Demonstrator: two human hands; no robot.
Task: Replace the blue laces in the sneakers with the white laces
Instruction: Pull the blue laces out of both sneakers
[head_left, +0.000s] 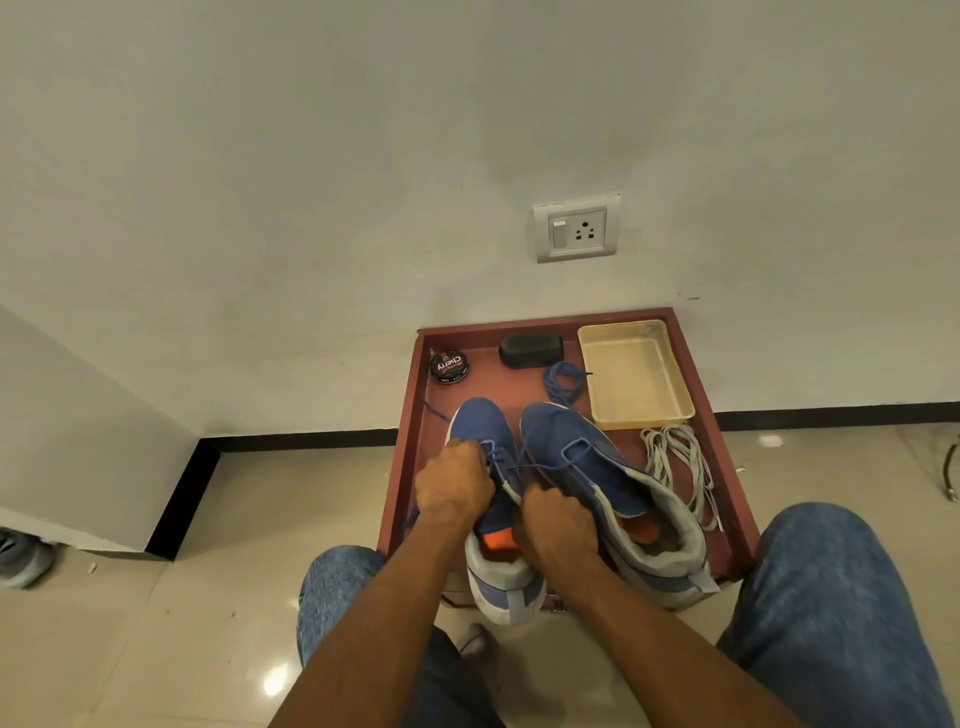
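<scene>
Both forearms are reaching forward over the knees. Right hand (558, 525), grip curled, is holding the left sneaker's (493, 499) collar; left hand (454, 483) is pinching its blue lace (498, 462). White laces (680, 462) are lying right of the right sneaker (587, 462) on the red table (727, 467).

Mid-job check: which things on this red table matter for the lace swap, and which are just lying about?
In the job:
left sneaker, gripped by left hand and right hand
right sneaker
white laces
loose blue lace

Lying about:
shoe polish tin
black brush
cream tray
</scene>
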